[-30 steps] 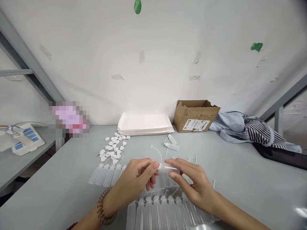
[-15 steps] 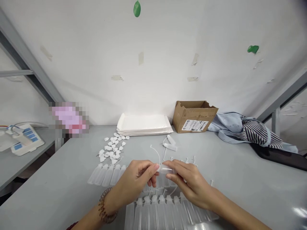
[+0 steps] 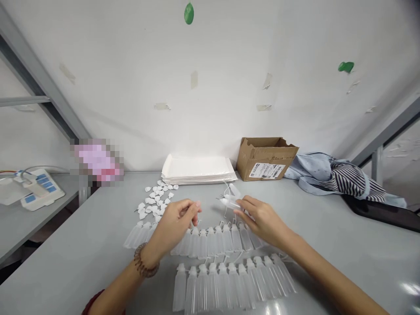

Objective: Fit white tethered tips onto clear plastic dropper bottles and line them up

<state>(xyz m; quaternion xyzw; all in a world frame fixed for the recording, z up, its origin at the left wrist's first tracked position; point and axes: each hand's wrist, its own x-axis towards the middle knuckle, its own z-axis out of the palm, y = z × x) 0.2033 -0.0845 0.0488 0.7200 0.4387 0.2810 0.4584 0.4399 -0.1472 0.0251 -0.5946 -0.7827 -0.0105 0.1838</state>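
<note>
My left hand (image 3: 177, 221) hovers over the grey table (image 3: 328, 245) with thumb and forefinger pinched; what it holds, if anything, is too small to make out. To its right, my right hand (image 3: 262, 218) is closed on a small clear plastic bottle (image 3: 228, 202) beside another loose bottle (image 3: 235, 190) with a thin strand. Under both hands lies a row of small clear bottles (image 3: 213, 238). A second row (image 3: 229, 284) lies nearer me, and a short group (image 3: 139, 232) at the left.
A heap of small white caps (image 3: 157, 199) lies left of centre. At the back wall sit a stack of white padded envelopes (image 3: 198, 168), an open cardboard box (image 3: 265, 157), striped and blue cloth (image 3: 341, 179) and a black object (image 3: 383, 214). A blue-and-white device (image 3: 36, 192) lies on the left bench.
Both hands have parted and moved away from me. The right hand carried the bottle toward the loose bottles; the left drew off to the left, pinched. The bottle rows underneath now show.
</note>
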